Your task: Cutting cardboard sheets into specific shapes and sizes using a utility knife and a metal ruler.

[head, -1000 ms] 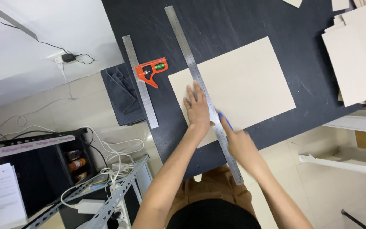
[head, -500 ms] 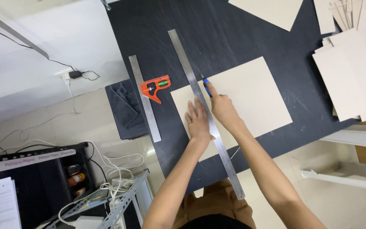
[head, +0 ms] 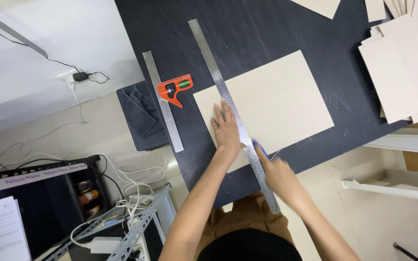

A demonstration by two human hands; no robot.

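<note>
Head view, looking straight down: a matt black tabletop [head: 276, 29] with a faint scuffed grain fills the upper middle of the frame. On it, at centre, lies a flat rectangular sheet of pale beige cardboard [head: 286, 101], smooth and sharp-edged. A long, thin steel ruler [head: 218, 82] with a brushed sheen runs diagonally from upper centre to lower centre, crossing the sheet's left part. The left hand [head: 227, 126] lies flat, fingers spread, pressing on the cardboard and touching the ruler's left edge. The right hand [head: 277, 175], lower centre, is closed around a blue-handled tool [head: 260, 147] just beside the ruler's right edge; the hand is blurred and the tool's tip is too small to make out.

Left of the long ruler sits a shorter steel ruler [head: 163, 104] with an orange square head [head: 174, 89] touching it. A folded dark grey cloth [head: 141, 116] sticks out from the table's left edge. More beige sheets [head: 407, 72] are stacked at upper right, cut off by the frame. At lower left, a dark shelf unit [head: 49, 203] holds small bottles, partly hidden, among white cables [head: 131, 193].
</note>
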